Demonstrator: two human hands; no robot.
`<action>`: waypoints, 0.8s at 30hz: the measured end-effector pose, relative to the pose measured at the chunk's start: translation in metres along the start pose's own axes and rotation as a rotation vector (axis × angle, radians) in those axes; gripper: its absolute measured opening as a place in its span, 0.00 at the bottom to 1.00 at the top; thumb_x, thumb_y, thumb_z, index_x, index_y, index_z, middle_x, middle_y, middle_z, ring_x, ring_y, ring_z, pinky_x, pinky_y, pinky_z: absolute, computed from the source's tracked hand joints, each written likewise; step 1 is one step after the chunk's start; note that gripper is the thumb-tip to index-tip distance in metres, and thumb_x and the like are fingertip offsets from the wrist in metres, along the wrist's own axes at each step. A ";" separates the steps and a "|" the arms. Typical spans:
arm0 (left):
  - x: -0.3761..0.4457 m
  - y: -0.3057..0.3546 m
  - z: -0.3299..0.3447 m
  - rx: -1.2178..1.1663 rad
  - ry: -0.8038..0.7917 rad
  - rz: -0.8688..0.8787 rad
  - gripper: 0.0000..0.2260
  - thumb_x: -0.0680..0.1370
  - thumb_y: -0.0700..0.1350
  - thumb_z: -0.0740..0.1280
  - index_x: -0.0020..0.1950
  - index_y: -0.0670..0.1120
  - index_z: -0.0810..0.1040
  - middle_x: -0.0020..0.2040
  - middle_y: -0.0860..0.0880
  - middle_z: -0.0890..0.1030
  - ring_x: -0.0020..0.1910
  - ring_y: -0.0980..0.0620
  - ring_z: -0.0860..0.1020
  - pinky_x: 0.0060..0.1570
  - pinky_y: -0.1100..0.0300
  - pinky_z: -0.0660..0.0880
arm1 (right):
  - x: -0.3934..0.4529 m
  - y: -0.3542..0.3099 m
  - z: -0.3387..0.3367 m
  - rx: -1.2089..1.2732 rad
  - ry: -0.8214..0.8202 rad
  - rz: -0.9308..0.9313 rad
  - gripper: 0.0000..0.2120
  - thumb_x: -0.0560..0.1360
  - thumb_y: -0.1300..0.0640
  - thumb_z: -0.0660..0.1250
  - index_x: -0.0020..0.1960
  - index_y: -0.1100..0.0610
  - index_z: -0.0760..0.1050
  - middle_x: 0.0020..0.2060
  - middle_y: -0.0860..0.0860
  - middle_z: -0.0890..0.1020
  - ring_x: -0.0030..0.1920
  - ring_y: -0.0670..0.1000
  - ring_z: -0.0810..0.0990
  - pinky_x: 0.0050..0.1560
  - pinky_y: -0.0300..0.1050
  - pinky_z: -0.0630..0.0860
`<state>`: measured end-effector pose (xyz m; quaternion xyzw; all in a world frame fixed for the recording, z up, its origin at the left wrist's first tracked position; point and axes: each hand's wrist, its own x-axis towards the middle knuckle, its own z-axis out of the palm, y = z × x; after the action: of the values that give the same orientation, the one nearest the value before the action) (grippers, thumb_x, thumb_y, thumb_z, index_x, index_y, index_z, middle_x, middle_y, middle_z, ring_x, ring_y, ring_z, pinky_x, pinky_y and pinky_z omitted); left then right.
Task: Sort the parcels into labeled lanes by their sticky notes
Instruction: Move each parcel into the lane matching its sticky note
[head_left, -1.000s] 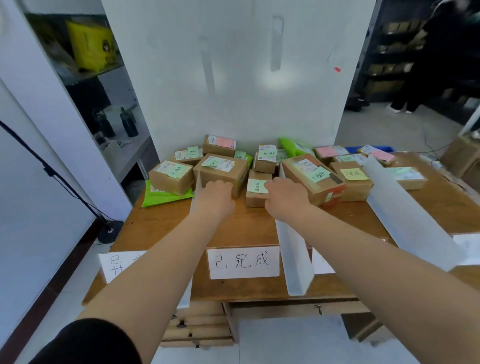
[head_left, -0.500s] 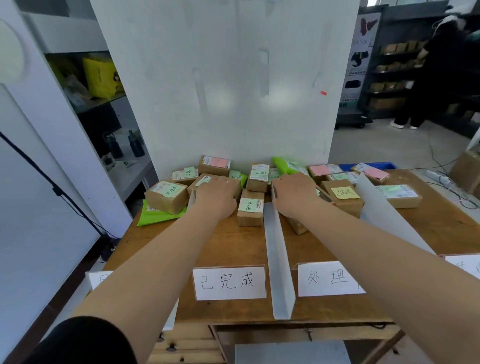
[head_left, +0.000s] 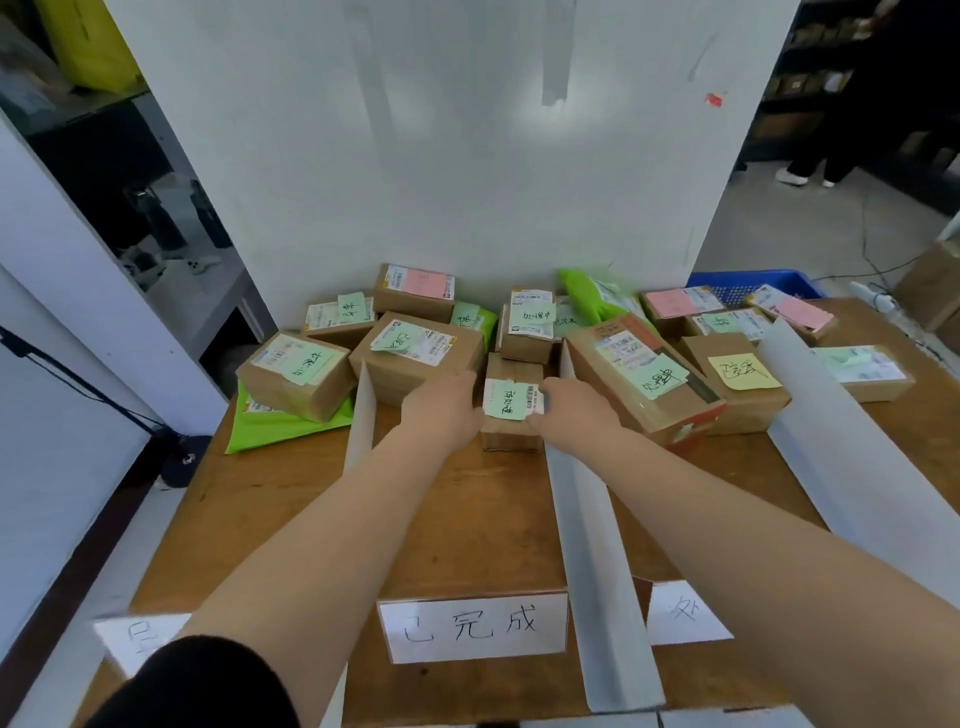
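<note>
Two hands meet on one small brown parcel (head_left: 511, 410) in the middle lane of the wooden table (head_left: 467, 519): the left hand (head_left: 447, 410) presses its left side and the right hand (head_left: 571, 413) its right, so the grip is a two-sided grasp, fingers curled around the box. A green sticky note (head_left: 505, 402) sits on top. It lies between two white dividers (head_left: 597, 571), beyond the lane label (head_left: 472, 626), with other noted parcels crowded behind against the white board (head_left: 441, 156).
</note>
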<state>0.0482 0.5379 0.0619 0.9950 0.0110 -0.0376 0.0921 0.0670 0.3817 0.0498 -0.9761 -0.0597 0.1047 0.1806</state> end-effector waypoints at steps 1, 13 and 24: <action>0.012 -0.004 0.010 -0.052 -0.027 0.000 0.15 0.77 0.48 0.61 0.63 0.45 0.69 0.58 0.44 0.76 0.56 0.45 0.75 0.44 0.55 0.72 | 0.011 0.001 0.009 0.053 -0.024 0.045 0.18 0.74 0.53 0.63 0.63 0.55 0.70 0.60 0.54 0.75 0.57 0.55 0.75 0.43 0.45 0.73; 0.099 -0.024 0.119 -0.518 -0.259 -0.156 0.17 0.80 0.44 0.56 0.68 0.39 0.64 0.66 0.42 0.73 0.60 0.45 0.74 0.46 0.60 0.70 | 0.100 0.022 0.102 0.488 -0.033 0.457 0.19 0.75 0.55 0.65 0.62 0.61 0.67 0.59 0.56 0.77 0.47 0.52 0.79 0.25 0.34 0.64; 0.110 -0.024 0.141 -0.850 -0.241 -0.264 0.13 0.80 0.42 0.56 0.63 0.43 0.71 0.63 0.44 0.76 0.54 0.48 0.76 0.38 0.64 0.72 | 0.112 0.015 0.125 0.760 0.074 0.613 0.19 0.74 0.56 0.67 0.63 0.60 0.70 0.61 0.55 0.78 0.57 0.53 0.78 0.44 0.42 0.75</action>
<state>0.1465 0.5373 -0.0894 0.8474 0.1414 -0.1568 0.4872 0.1485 0.4276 -0.0898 -0.8168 0.2795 0.1327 0.4870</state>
